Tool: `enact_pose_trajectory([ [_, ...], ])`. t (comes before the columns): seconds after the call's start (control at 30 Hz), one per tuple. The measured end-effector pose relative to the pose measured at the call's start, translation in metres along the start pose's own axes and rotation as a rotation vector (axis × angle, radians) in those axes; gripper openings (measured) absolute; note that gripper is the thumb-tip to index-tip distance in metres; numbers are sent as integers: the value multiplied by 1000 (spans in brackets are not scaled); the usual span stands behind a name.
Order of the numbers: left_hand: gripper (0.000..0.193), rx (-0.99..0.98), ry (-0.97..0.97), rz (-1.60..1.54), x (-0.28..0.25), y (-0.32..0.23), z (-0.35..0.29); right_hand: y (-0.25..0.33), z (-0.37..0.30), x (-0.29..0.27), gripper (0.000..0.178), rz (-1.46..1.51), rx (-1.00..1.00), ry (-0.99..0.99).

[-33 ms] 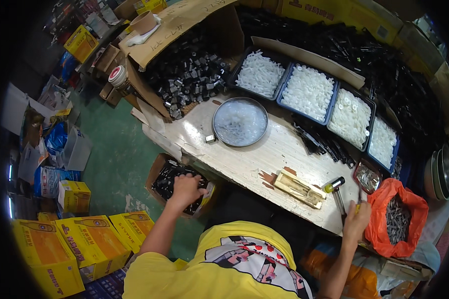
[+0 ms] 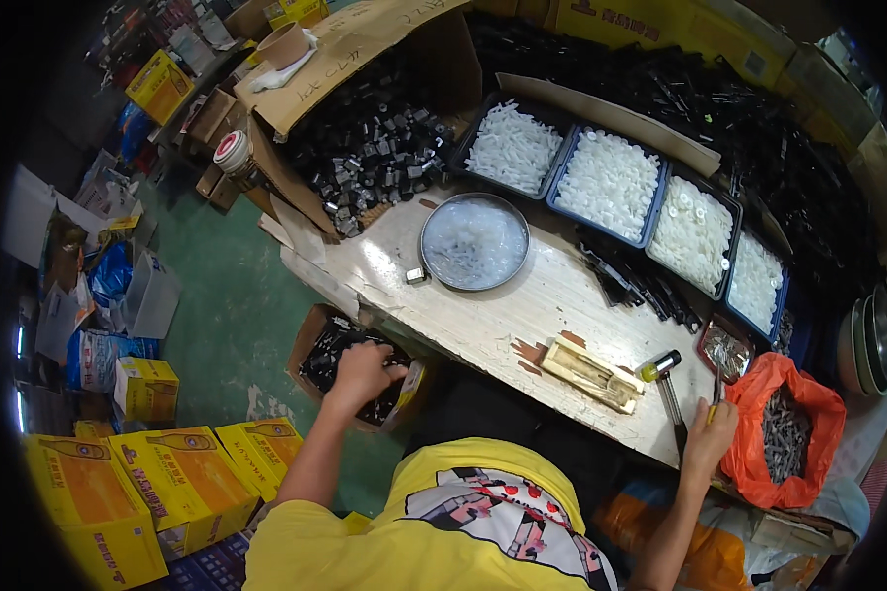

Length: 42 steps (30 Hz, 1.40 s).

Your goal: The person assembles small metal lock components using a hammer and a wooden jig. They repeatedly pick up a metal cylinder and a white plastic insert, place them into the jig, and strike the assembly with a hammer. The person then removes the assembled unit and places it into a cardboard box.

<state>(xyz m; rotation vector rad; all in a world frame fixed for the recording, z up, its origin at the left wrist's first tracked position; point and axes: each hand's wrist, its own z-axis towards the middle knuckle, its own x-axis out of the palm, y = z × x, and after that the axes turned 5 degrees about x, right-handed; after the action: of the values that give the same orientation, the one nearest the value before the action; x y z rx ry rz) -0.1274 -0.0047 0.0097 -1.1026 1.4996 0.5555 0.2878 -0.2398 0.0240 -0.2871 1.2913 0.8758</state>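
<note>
Gripping a yellow-handled tool (image 2: 712, 413) in the right hand (image 2: 710, 435) near the orange bag (image 2: 813, 471), and reaching the left hand (image 2: 361, 376), grasp impossible to tell, among black parts (image 2: 321, 366) beside the table (image 2: 463, 325), probably best done by light touch.

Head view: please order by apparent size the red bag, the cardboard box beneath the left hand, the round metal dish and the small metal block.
1. Red bag
2. Cardboard box and round metal dish: too close to rank; the left hand hides part of the box
3. Small metal block
</note>
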Motion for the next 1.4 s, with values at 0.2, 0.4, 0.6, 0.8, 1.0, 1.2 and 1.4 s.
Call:
enact_pose_trajectory([
  [0.2, 19, 109, -625, -448, -27, -15, 57, -31, 13, 14, 20, -253, -30, -108],
  [0.4, 28, 214, -616, -397, -13, -4, 105, 33, 44, 4, 13, 113, -174, -129],
  [0.6, 28, 97, -452, -313, -25, -19, 92, 97, 89, 40, 12, 16, -233, -148],
  [0.8, 19, 31, -449, -788, -6, 1, 90, 83, 100, 51, 11, -88, -170, 166],
  [1.0, 16, -34, -294, -1354, -21, -36, 71, 79, 77, 42, 18, 100, -336, 231],
  [1.2, 15, 47, -219, -1394, -23, -65, 59, 82, 77, 51, 11, 135, -372, 104],
  [1.4, 18, 33, -127, -1521, -23, -78, 55, 75, 77, 56, 8, 216, -311, 69],
])
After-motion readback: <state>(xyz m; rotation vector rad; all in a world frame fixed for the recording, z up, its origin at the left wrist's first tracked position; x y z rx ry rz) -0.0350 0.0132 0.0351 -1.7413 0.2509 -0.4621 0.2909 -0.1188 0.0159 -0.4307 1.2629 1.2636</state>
